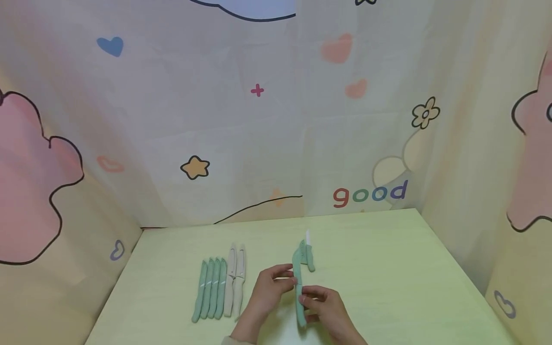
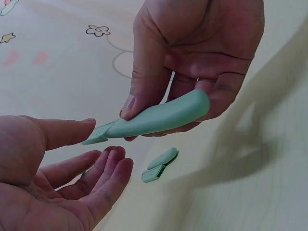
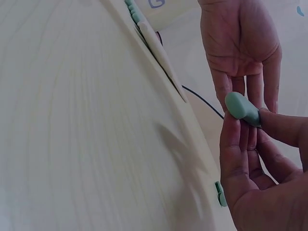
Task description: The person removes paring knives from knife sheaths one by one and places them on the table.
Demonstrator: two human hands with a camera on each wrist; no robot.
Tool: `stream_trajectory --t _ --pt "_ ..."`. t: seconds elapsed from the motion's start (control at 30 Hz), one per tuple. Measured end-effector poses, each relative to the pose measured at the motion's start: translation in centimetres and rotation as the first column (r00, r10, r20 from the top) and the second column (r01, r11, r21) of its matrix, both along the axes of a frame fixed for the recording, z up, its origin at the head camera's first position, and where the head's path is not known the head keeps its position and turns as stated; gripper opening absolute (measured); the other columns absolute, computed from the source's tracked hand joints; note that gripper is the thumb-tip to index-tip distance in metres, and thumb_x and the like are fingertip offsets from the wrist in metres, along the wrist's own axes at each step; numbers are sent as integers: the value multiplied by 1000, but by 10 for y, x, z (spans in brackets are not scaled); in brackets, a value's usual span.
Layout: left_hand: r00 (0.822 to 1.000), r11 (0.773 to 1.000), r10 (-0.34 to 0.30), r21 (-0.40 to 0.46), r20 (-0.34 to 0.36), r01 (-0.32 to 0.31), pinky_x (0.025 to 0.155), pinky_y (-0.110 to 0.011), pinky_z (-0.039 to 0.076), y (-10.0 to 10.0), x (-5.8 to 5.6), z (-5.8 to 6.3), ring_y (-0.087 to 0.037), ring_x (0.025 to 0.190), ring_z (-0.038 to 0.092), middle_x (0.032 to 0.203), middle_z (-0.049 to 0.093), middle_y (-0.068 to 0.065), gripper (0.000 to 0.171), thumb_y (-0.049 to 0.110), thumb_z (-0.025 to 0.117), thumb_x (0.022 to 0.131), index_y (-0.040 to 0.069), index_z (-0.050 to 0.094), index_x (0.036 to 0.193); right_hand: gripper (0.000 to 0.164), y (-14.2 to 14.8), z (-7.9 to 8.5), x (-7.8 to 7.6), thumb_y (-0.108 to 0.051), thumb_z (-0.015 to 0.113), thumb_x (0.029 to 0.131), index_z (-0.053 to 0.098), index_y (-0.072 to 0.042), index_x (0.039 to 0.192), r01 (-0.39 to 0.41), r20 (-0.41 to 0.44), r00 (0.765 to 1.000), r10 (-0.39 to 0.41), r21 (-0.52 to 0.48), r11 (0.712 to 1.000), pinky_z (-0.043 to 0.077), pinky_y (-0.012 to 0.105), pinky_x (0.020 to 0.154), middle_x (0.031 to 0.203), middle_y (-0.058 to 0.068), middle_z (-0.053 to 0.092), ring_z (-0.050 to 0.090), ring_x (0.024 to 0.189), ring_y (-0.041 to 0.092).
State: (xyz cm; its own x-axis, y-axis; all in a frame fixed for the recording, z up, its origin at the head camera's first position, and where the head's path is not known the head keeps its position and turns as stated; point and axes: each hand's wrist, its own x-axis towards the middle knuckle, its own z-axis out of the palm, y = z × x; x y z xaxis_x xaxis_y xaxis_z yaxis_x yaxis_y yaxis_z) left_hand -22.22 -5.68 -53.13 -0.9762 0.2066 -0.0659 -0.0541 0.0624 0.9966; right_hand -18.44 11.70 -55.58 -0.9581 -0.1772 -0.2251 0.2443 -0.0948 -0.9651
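The right hand [image 1: 329, 309] pinches the green knife [image 2: 159, 115] by its handle above the tabletop [image 1: 388, 268]; the left hand [image 1: 270, 288] is at the other end, gripping or not I can't tell. Beyond, I see a small green tool [image 1: 310, 260]; leftward, pale knives [image 1: 230, 287], then green ones [image 1: 209, 287].

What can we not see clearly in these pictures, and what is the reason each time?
Head view: any blade of the held green knife, hidden by its cover.
Left wrist view: the wrist behind the left grip, cut off by the frame edge.
Right wrist view: the held knife's covered end, hidden behind its handle and the right grip.
Right wrist view: the row's green knives, overlapping and too small to separate.
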Motion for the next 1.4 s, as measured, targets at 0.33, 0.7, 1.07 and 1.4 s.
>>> stream_trajectory --t 0.33,0.7,1.07,1.4 --pt "1000 994 15 107 -12 -14 80 -35 59 4 -6 3 -25 86 67 106 63 -19 36 5 67 88 -5 60 122 40 -1 6 6 -18 71 88 61 8 118 5 -5 1000 -5 27 1000 60 37 65 95 5 67 61 80 18" --pt "999 989 52 139 -10 -50 75 -36 61 4 -11 4 -27 82 66 98 64 -23 29 -2 66 87 -8 63 115 37 -4 4 9 -13 68 90 59 9 118 -27 -12 1000 28 44 999 60 39 64 93 4 66 62 80 20" --pt "998 989 70 132 5 -70 75 -34 60 1 -9 7 -24 85 65 97 63 -17 26 1 68 86 -5 66 111 39 -3 6 11 -18 69 89 58 6 118 -56 -32 998 57 30 998 60 37 62 95 5 66 63 80 22" --pt "998 989 65 134 -1 -64 73 -34 61 0 -10 6 -24 86 65 96 65 -16 25 1 69 85 -3 68 110 39 -4 8 12 -16 69 90 58 7 119 -68 -37 997 69 11 998 60 36 61 94 5 65 63 80 23"
